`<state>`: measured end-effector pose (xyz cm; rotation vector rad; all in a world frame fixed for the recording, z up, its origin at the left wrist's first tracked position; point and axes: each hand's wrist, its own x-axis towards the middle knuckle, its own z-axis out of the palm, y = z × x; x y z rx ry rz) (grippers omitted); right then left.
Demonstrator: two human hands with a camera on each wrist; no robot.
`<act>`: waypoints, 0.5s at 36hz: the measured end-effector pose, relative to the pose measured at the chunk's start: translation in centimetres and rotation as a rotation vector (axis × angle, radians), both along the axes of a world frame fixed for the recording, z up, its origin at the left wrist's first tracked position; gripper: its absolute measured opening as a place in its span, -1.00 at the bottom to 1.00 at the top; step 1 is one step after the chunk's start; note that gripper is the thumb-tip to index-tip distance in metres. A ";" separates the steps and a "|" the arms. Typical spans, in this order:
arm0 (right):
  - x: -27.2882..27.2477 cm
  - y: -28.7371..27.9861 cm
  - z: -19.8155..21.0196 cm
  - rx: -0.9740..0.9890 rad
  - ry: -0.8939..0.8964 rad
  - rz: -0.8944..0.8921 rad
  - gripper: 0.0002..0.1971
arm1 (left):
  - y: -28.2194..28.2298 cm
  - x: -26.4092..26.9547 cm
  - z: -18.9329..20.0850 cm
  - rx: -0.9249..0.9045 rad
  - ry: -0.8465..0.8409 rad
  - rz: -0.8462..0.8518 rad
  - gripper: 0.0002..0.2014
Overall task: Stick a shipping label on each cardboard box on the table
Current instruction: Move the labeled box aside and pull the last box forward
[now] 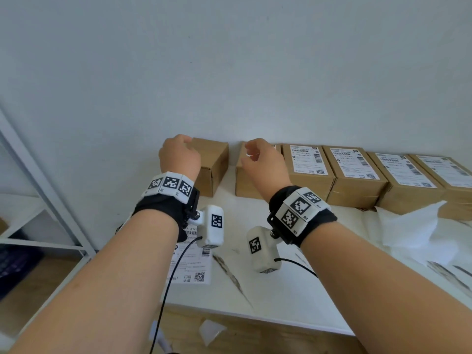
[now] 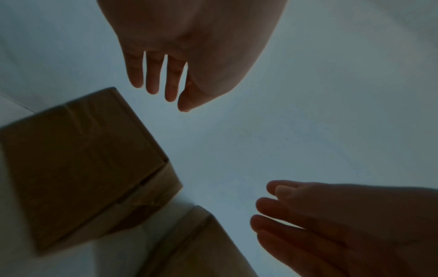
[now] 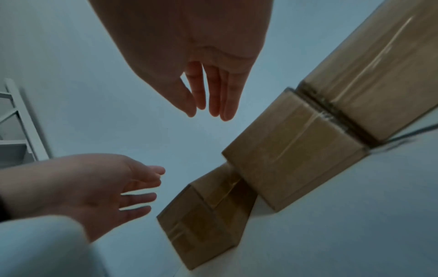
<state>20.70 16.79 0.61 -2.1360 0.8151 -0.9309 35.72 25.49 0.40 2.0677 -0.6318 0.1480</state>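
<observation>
A row of cardboard boxes stands along the wall. The leftmost box (image 1: 213,164) (image 2: 78,165) (image 3: 206,221) has a bare brown top. My left hand (image 1: 178,154) (image 2: 166,93) hovers above its left side with fingers straight, holding nothing. My right hand (image 1: 258,157) (image 3: 206,110) hangs relaxed and empty over the second box (image 1: 246,181) (image 3: 291,165), hiding most of its top. Several boxes to the right (image 1: 306,164) carry white labels. A loose shipping label (image 1: 191,264) lies flat on the white table (image 1: 281,290), under my left forearm.
Crumpled white backing paper (image 1: 413,231) lies at the right of the table, in front of the labelled boxes. A white metal shelf frame (image 1: 38,175) stands at the left. A small gap separates the first and second boxes. The table's front edge is close.
</observation>
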 end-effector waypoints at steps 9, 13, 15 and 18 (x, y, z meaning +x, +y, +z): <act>3.5 2.2 -0.9 0.226 0.319 0.216 -0.80 | 1.3 1.2 -0.9 0.199 0.212 -0.100 -0.51; 3.8 2.6 -1.3 0.272 0.341 0.241 -0.76 | 1.4 1.5 -1.0 0.199 0.218 -0.080 -0.54; 3.7 2.9 -1.2 0.283 0.360 0.267 -0.80 | 1.5 1.6 -1.0 0.222 0.226 -0.068 -0.56; 3.6 3.1 -1.1 0.279 0.360 0.280 -0.77 | 1.8 1.6 -0.8 0.249 0.228 -0.029 -0.59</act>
